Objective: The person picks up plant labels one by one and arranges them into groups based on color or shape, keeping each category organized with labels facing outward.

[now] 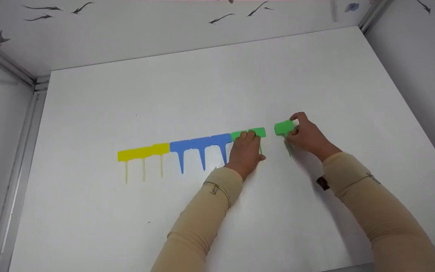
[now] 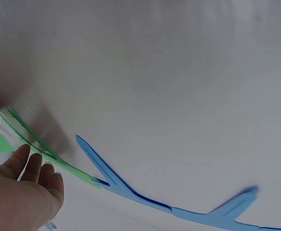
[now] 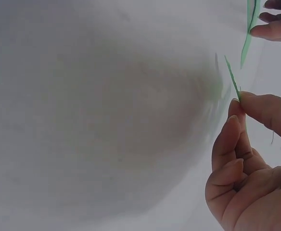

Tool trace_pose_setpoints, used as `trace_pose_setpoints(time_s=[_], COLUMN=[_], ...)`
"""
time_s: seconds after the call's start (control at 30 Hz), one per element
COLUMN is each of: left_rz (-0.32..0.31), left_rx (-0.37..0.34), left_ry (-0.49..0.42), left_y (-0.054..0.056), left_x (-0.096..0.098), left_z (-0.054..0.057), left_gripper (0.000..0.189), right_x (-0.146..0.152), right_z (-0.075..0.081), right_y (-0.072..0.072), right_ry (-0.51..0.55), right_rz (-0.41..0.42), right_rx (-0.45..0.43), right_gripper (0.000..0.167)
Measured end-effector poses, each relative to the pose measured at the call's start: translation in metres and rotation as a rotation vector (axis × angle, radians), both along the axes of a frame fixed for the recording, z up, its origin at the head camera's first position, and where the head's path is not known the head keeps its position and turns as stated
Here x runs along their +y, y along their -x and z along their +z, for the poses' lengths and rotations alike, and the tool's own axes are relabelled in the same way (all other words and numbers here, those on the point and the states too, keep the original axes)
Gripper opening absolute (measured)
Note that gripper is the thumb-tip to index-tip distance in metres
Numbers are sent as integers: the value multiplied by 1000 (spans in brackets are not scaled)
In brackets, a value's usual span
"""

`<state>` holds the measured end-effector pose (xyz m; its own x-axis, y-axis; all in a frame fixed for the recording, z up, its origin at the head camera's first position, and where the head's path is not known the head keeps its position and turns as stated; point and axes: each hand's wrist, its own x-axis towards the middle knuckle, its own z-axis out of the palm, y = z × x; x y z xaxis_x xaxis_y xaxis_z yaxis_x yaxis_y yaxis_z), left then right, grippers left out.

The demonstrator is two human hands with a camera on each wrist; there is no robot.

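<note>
My right hand (image 1: 310, 136) pinches a green T-shaped plant label (image 1: 283, 127) by its right side, between thumb and fingers. In the right wrist view this label shows edge-on, tilted above the table. My left hand (image 1: 244, 153) rests on the green plant labels (image 1: 257, 132) at the right end of a row, its fingers over their heads and partly hiding their stems. Left of these, blue plant labels (image 1: 201, 142) lie edge to edge, stems toward me. Yellow plant labels (image 1: 135, 153) with thin stems continue the row to the left. A small gap separates the held label from the row.
The white tabletop (image 1: 100, 219) lies under everything. Pale walls with dark fish-like drawings (image 1: 42, 8) stand behind and at the sides, with metal frame bars (image 1: 36, 87) in the corners. Both forearms wear beige sleeves (image 1: 198, 223).
</note>
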<state>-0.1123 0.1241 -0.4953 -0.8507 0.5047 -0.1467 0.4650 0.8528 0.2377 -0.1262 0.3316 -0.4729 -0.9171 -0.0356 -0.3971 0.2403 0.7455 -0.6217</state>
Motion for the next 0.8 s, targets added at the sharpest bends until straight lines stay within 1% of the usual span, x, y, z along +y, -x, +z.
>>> trace_pose_setpoints(time_s=[0.17,0.3,0.43,0.6,0.8], left_rz=[-3,2,-2,-6,-3], left_rx=[14,8,22,31,25], left_ry=[11,4,8,18,11], left_y=[0,0,0,0,0], left_x=[0,0,0,0,0], left_z=[-1,-2,-3,-1,0], left_gripper=[57,57,56,56,56], right_x=[-7,-12,-16,-20,-22], right_z=[0,-3,-3,-5,-6], right_y=[0,0,2,3,3], right_ry=[22,19,25,34,36], right_rz=[5,4,-2,-5,-19], right_rx=[-7,-9,-20,-31,-36], right_gripper=[57,57,57,57,57])
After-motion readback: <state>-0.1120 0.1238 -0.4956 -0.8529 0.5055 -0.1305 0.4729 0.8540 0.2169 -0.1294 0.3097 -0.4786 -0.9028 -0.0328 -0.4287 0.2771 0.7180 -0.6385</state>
